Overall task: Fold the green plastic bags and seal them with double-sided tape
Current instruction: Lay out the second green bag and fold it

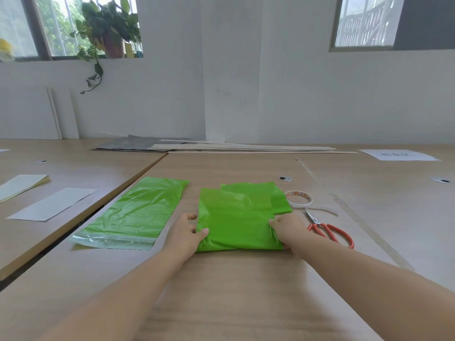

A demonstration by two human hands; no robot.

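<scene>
Folding is in hand: at mid-frame the left hand (188, 232) and right hand (286, 230) each have their grip clamped on a side edge of the folded green bag (238, 222) on the desk (234, 291), so next probably comes flattening it, then fetching the tape roll (299, 198) at its right.

Plain workroom: pale wooden tables (221, 291), bare white wall (246, 82), barred windows (364, 20).
</scene>
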